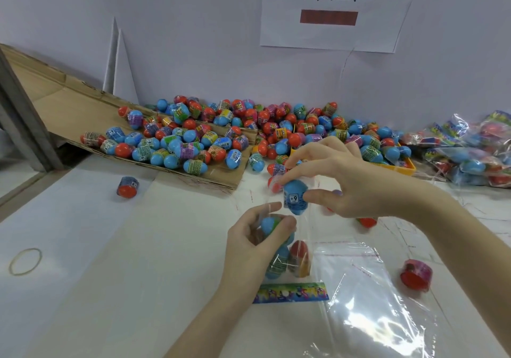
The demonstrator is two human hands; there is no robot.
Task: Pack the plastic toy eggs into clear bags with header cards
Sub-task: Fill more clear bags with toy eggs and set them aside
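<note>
Several empty clear bags (373,302) lie nearest on the surface. Beyond them, the left hand (254,242) grips a bag (287,260) with eggs; the right hand (343,180) pinches a blue egg (295,197) at its mouth. Loose eggs (235,136) crowd the far edge.

Bright, even light; glare on clear bags (373,316); edges bend.

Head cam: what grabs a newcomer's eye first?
The heap of red-and-blue toy eggs spilling off a cardboard sheet along the back wall. At centre, the right hand pinches a blue egg above the clear bag that the left hand grips.
</note>
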